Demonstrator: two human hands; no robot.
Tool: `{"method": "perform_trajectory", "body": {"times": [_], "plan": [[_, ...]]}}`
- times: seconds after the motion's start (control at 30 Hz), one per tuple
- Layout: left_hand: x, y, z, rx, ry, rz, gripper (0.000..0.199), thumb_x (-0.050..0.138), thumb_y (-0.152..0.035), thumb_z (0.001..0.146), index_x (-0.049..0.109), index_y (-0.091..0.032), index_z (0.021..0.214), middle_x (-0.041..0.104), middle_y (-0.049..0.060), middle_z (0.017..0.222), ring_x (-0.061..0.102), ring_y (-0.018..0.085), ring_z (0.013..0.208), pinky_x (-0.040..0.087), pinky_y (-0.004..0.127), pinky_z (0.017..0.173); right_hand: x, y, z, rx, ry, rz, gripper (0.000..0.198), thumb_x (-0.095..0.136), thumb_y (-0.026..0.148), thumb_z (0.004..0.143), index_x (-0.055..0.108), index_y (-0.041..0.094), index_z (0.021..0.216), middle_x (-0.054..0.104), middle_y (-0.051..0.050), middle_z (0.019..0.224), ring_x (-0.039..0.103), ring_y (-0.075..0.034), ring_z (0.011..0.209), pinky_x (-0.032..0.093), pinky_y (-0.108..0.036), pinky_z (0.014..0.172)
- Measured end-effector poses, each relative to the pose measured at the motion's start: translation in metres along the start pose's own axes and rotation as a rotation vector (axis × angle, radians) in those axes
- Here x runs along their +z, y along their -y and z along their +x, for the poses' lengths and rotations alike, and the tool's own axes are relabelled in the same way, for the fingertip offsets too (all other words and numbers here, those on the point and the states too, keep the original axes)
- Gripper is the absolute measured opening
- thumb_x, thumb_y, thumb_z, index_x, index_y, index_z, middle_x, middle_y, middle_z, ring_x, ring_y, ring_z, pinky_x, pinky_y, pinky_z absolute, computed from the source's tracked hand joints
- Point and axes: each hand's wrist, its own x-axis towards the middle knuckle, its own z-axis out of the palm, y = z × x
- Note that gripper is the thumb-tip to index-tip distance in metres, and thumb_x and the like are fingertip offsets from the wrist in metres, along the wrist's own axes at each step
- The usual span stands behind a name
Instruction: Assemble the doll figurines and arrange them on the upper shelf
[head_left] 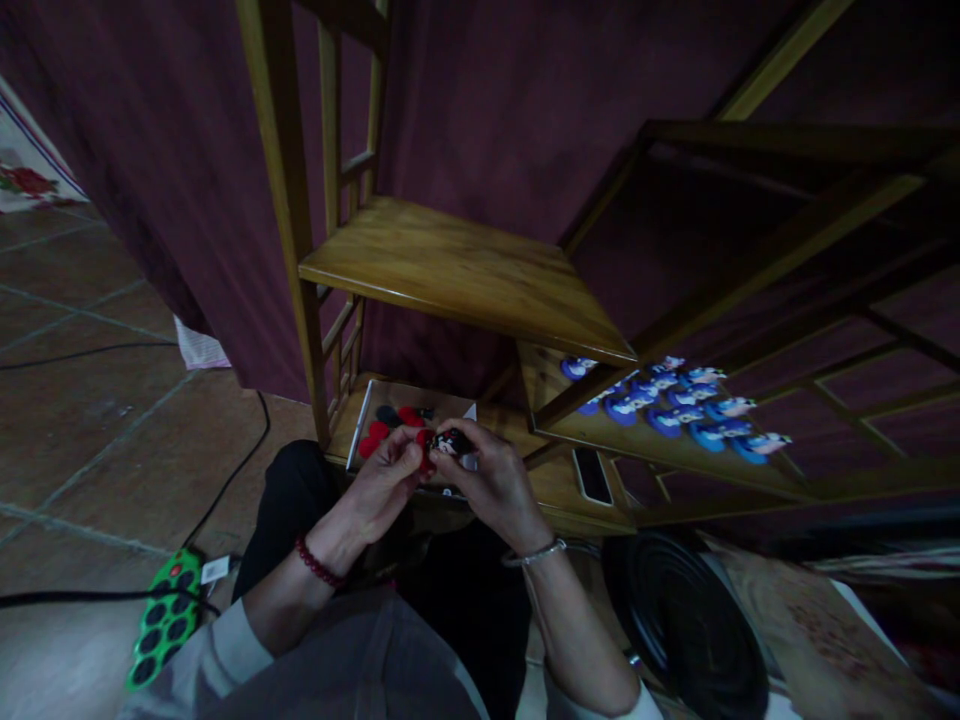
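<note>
My left hand [382, 485] and my right hand [491, 485] meet over a small black, red and white figure piece [448, 442], pinched between the fingers of both. Directly behind them a shallow white tray [361, 425] sits on the low wooden shelf and holds several red and black pieces [390, 420]. A red bead bracelet circles my left wrist and a thin silver bangle my right.
Several blue and white figures [675, 400] lie in rows on the middle shelf at right. A dark phone [592, 475] lies on the lowest shelf [562, 490]. A green power strip [161, 620] and cables are on the tiled floor at left. A round black object [682, 620] stands lower right.
</note>
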Motion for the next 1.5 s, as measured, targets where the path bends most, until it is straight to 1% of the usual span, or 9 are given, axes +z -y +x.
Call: {"method": "perform_trajectory", "body": {"times": [0.17,0.3,0.43,0.53,0.67,0.77,0.97,1.27,1.5], "plan": [[-0.001,-0.001,0.0,-0.016,-0.005,-0.027,0.022,0.071,-0.028,0.071,0.062,-0.017,0.088,0.06,0.001,0.082,0.054,0.009,0.072,0.041,0.022,0.066,0.001,0.001,0.002,0.004,0.009,0.008,0.021,0.059,0.026,0.074,0.061,0.022,0.096,0.066,0.001,0.082,0.061,-0.014,0.071,0.047,-0.023,0.067],[-0.001,-0.002,0.002,-0.007,-0.024,-0.071,0.021,0.072,-0.025,0.07,0.064,-0.018,0.089,0.062,0.0,0.084,0.056,0.009,0.073,0.043,0.021,0.067,0.007,-0.001,0.003,0.01,-0.033,0.005,0.021,0.057,0.024,0.075,0.06,0.023,0.096,0.067,0.0,0.089,0.063,-0.015,0.081,0.048,-0.026,0.074],[0.0,-0.002,0.005,-0.007,-0.064,-0.092,0.026,0.072,-0.021,0.07,0.065,-0.018,0.095,0.065,0.002,0.095,0.059,0.011,0.084,0.045,0.023,0.076,0.012,-0.004,0.005,-0.002,-0.087,0.012,0.028,0.055,0.023,0.077,0.057,0.024,0.105,0.066,-0.002,0.103,0.062,-0.017,0.093,0.048,-0.031,0.084],[0.001,-0.004,0.006,-0.019,-0.064,-0.116,0.028,0.071,-0.019,0.071,0.065,-0.018,0.098,0.066,0.003,0.1,0.06,0.013,0.091,0.045,0.026,0.084,0.013,-0.005,0.006,0.024,-0.103,0.031,0.037,0.056,0.023,0.077,0.053,0.024,0.114,0.063,-0.003,0.112,0.061,-0.017,0.099,0.048,-0.031,0.087],[0.004,-0.006,0.006,-0.016,-0.052,-0.13,0.033,0.068,-0.017,0.073,0.062,-0.019,0.106,0.065,0.004,0.108,0.059,0.015,0.098,0.044,0.03,0.089,0.012,-0.006,0.007,0.067,-0.127,0.022,0.04,0.059,0.025,0.075,0.052,0.024,0.115,0.063,-0.003,0.111,0.062,-0.017,0.093,0.049,-0.032,0.084],[0.005,-0.006,0.006,-0.014,-0.048,-0.136,0.035,0.068,-0.015,0.073,0.062,-0.021,0.107,0.065,0.004,0.109,0.059,0.016,0.1,0.044,0.031,0.091,0.012,-0.009,0.008,0.048,-0.133,0.021,0.035,0.057,0.028,0.077,0.055,0.025,0.111,0.064,-0.002,0.107,0.061,-0.017,0.09,0.049,-0.032,0.082],[0.006,-0.007,0.007,-0.017,-0.067,-0.134,0.034,0.069,-0.015,0.072,0.064,-0.02,0.106,0.067,0.003,0.103,0.061,0.015,0.096,0.045,0.032,0.092,0.014,-0.011,0.008,0.015,-0.176,0.084,0.036,0.058,0.028,0.077,0.056,0.025,0.112,0.063,-0.003,0.109,0.058,-0.019,0.102,0.046,-0.034,0.089],[0.018,-0.016,0.006,0.009,-0.088,-0.104,0.033,0.07,-0.013,0.07,0.065,-0.02,0.103,0.068,0.003,0.1,0.062,0.013,0.09,0.048,0.029,0.085,0.011,-0.005,0.011,-0.016,-0.175,0.2,0.037,0.06,0.025,0.076,0.055,0.025,0.113,0.064,-0.004,0.109,0.06,-0.018,0.101,0.048,-0.033,0.089],[0.022,-0.023,0.006,0.034,-0.086,-0.058,0.032,0.071,-0.015,0.07,0.066,-0.019,0.101,0.069,0.003,0.098,0.062,0.012,0.085,0.05,0.026,0.079,0.005,-0.004,0.011,-0.056,-0.135,0.233,0.042,0.062,0.027,0.076,0.052,0.024,0.116,0.063,-0.005,0.113,0.058,-0.018,0.105,0.045,-0.035,0.094]]}}
